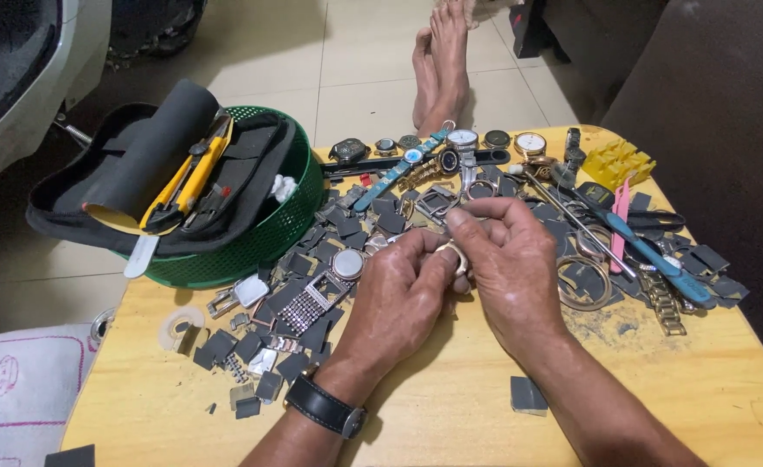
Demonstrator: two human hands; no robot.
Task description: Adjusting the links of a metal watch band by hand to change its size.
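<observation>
My left hand (394, 294) and my right hand (507, 259) meet above the middle of a yellow wooden table (450, 415). Together they pinch a small round gold-coloured watch case (453, 257) between the fingertips; most of it is hidden by the fingers. A black wristwatch (325, 406) sits on my left wrist. Just left of my hands lie a round silver watch face (347, 263) and a studded rectangular watch (308, 304) among several dark grey sandpaper squares.
A green basket (273, 233) holding a black pouch, a grey roll and a yellow utility knife stands at the table's left. Watches line the far edge. Blue-handled tools (654, 255), a pink tool, a yellow holder (616, 162) and metal rings lie right. Bare feet (442, 60) rest beyond.
</observation>
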